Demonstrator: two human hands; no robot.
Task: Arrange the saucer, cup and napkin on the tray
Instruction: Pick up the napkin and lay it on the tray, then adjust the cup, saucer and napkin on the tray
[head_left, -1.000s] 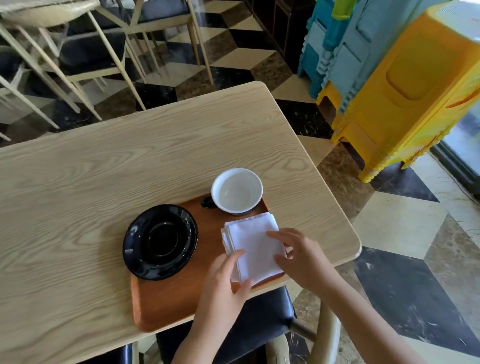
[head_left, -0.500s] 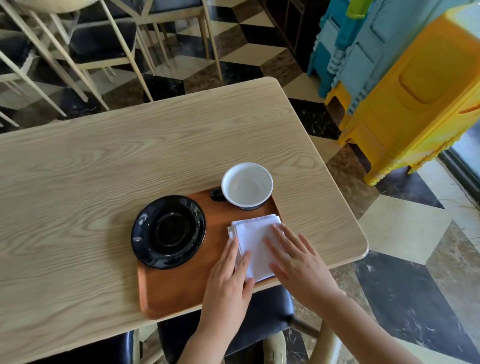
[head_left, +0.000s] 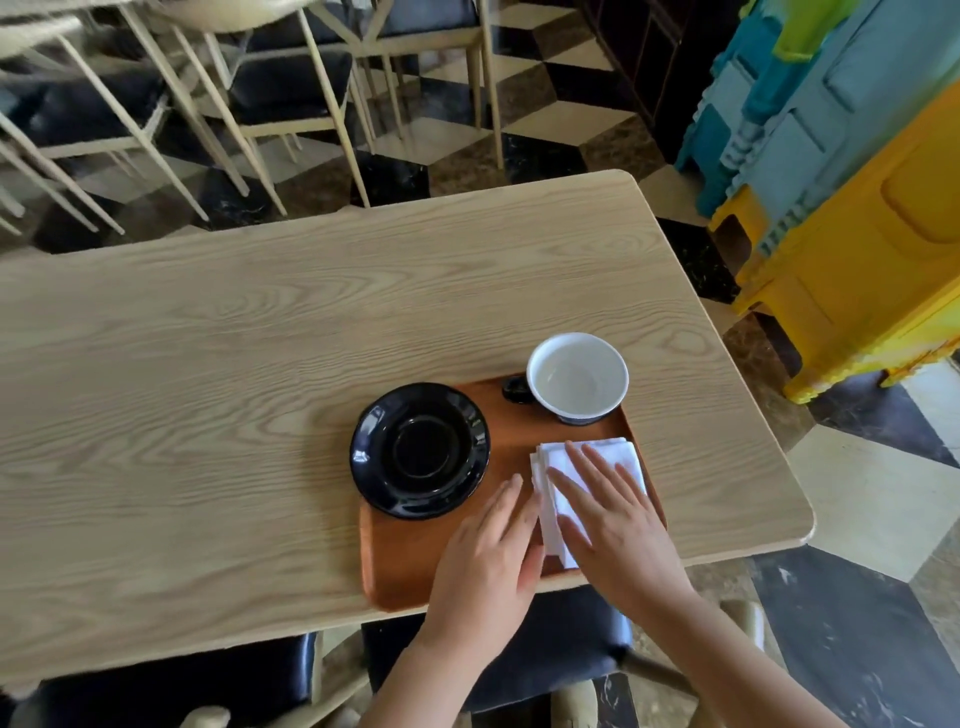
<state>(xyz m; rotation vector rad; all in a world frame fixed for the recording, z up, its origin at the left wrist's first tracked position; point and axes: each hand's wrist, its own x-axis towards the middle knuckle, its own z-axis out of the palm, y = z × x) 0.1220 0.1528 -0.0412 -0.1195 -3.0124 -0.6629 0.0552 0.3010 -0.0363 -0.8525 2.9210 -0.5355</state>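
A brown wooden tray (head_left: 415, 561) lies at the near right of the table. On its left part sits a black saucer (head_left: 420, 450), overhanging the tray's left rim. A cup (head_left: 576, 376), white inside with a dark handle on its left, stands at the tray's far right corner. A folded white napkin (head_left: 618, 454) lies on the tray's right side. My right hand (head_left: 613, 525) rests flat on the napkin with fingers spread. My left hand (head_left: 493, 556) lies flat on the tray, fingertips against the napkin's left edge.
The light wooden table (head_left: 208, 389) stretches left and far from the tray. Dark-cushioned chairs (head_left: 291, 88) stand beyond it, and another dark seat (head_left: 545, 649) is under the near edge. Stacked yellow and blue plastic stools (head_left: 857, 208) stand on the right.
The napkin has been squared up toward the tray's right rim. My right hand went from touching it with fingertips to lying flat on it. My left hand flattened beside it.
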